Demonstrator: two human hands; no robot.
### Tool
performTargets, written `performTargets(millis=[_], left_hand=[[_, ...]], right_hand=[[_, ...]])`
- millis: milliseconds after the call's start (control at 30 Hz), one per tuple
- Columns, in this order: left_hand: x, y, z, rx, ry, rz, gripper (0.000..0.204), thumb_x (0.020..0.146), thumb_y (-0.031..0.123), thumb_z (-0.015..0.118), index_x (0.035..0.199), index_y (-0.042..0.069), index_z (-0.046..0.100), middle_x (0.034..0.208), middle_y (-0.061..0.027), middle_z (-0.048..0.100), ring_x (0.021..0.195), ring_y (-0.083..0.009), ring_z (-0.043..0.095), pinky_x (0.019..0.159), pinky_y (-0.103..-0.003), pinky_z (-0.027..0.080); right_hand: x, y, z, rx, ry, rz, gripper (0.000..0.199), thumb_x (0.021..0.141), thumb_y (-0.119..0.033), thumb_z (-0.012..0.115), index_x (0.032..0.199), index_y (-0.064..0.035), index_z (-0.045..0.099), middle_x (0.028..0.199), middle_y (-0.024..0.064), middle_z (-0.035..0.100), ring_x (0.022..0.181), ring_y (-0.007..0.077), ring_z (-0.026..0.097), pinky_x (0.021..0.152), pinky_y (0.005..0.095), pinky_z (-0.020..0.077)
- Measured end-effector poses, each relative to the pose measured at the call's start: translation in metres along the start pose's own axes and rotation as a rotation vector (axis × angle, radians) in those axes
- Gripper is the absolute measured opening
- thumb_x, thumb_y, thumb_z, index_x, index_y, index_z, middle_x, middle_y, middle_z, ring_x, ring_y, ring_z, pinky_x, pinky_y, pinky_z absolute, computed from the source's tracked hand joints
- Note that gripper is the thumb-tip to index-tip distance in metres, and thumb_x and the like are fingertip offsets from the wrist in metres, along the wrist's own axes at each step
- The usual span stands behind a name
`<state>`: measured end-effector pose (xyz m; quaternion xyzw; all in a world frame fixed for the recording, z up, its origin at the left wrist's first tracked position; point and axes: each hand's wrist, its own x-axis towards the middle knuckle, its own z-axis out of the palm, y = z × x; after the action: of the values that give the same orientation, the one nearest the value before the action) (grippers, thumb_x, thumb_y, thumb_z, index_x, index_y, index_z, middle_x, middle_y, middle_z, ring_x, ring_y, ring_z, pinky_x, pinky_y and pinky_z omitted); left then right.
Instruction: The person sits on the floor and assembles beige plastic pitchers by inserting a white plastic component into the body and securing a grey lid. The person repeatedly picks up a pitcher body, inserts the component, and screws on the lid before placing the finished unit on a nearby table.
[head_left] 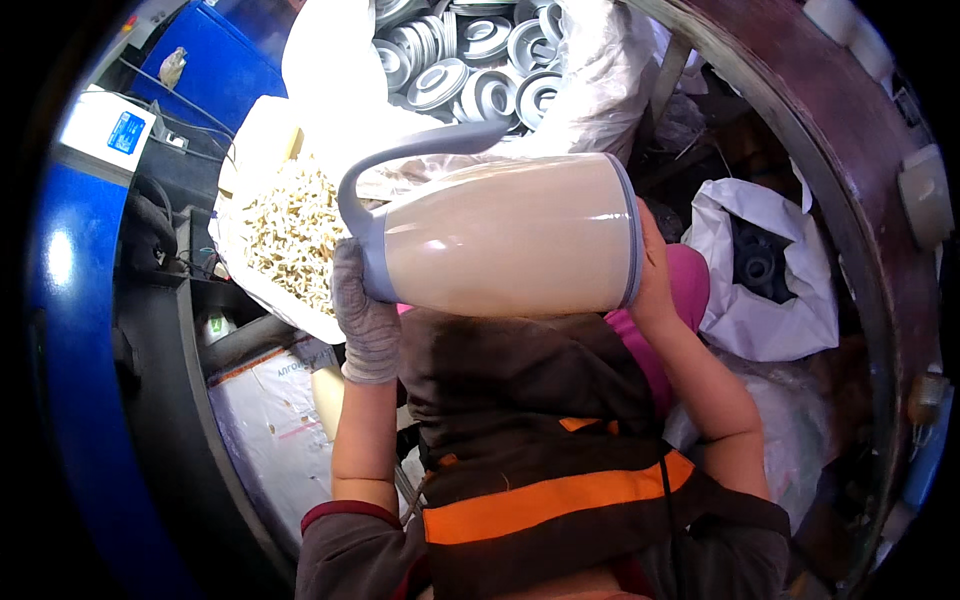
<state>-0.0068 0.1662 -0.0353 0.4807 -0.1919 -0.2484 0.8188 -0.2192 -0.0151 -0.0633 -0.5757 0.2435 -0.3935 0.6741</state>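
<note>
A beige jug with a grey-blue handle, collar and base ring lies on its side in the air before my chest. My left hand, in a grey knit glove, grips it at the collar, near the foot of the handle. My bare right hand presses against the base end at the right, its fingers partly hidden behind the jug. The handle points up and away from me, its free end to the right. The jug's mouth cannot be made out.
Behind the jug, a white sack holds several grey round lids. Small pale pieces fill a bag at left. A white bag with dark round parts stands at right, inside a curved dark rim. Blue machinery flanks the left.
</note>
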Motion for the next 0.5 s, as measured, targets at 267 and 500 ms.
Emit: performTargets(millis=[267,500], left_hand=[[-0.004,-0.008,0.0,-0.078,-0.061,-0.073,0.033,0.092,0.034,0.053,0.113,0.009,0.058,0.109,-0.0055,0.061,0.102,-0.0172,0.056,0.092,-0.034,0.043],[-0.016,-0.013,0.02,-0.17,0.031,-0.211,0.038,0.09,0.037,0.056,0.113,0.006,0.057,0.108,-0.0078,0.062,0.101,-0.018,0.057,0.092,-0.034,0.044]], right_hand=[[0.017,-0.008,-0.003,0.182,0.128,-0.014,0.059,0.094,-0.037,0.045,0.141,-0.0043,0.031,0.133,0.012,0.042,0.117,0.0176,0.046,0.099,0.0294,0.0369],[0.013,-0.04,0.024,0.177,0.056,0.286,0.055,0.099,-0.034,0.034,0.147,-0.0097,0.021,0.147,0.0061,0.029,0.134,0.0185,0.031,0.111,0.0307,0.0226]])
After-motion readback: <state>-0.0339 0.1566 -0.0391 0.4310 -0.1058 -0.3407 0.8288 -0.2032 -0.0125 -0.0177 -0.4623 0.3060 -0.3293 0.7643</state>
